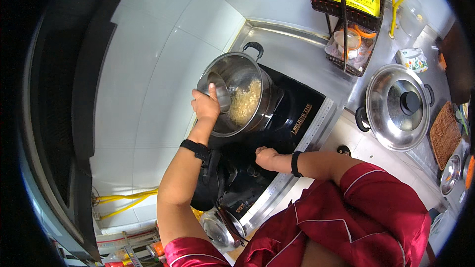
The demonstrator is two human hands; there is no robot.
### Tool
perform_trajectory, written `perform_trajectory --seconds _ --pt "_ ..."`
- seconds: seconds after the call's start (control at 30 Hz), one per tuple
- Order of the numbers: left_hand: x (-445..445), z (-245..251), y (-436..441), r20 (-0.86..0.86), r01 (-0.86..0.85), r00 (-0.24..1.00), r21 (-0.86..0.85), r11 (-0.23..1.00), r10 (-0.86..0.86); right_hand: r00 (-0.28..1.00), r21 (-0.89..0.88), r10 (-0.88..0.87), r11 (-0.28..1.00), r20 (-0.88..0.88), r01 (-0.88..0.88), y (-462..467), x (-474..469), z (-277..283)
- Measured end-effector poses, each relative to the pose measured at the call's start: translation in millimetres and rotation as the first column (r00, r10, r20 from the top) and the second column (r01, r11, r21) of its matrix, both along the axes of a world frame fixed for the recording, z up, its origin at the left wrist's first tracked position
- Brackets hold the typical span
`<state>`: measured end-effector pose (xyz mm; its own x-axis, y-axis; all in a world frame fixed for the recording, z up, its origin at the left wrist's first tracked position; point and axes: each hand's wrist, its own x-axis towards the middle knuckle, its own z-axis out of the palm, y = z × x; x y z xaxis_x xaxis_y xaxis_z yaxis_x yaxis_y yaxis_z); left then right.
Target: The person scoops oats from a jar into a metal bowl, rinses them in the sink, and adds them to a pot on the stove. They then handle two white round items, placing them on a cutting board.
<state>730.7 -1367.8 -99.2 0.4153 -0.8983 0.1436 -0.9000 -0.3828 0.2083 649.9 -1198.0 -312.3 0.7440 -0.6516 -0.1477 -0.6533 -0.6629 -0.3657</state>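
My left hand (206,104) holds a metal bowl (219,91) tilted on its side over the near-left rim of a deep steel pot (243,57). Pale yellow, grainy food (245,104) lies in the pot's bottom, beside the bowl's mouth; what it is I cannot tell. The pot stands on a black glass gas stove (282,118). Over the stove's front part, my right hand (266,158) is curled, and nothing shows in it. Both wrists wear black bands.
A black pan (206,191) sits at the stove's other end. On the right counter are a large lidded pot (399,107), a woven mat (445,135), a metal bowl (451,174) and a tissue pack (412,60). A rack (345,11) holds a yellow seasoning bag. A tiled wall (152,92) rises at left.
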Motion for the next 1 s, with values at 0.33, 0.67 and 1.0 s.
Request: perform_trajectory --seconds 0.33,0.67,1.0 --pt "-5 -52 -76 -0.540 -0.386 0.690 0.291 0.876 0.483 0.981 -0.046 -0.031 0.998 0.190 0.041 -4 -11 0" --pt "-12 -57 -80 -0.860 0.091 0.304 0.455 0.886 0.411 0.982 -0.024 -0.005 1.000 0.188 0.010 -9 -13 0" --pt "15 3 -3 -0.993 0.162 -0.012 0.116 0.980 0.119 0.992 -0.023 0.115 0.993 -0.056 -0.117 -5 6 -9"
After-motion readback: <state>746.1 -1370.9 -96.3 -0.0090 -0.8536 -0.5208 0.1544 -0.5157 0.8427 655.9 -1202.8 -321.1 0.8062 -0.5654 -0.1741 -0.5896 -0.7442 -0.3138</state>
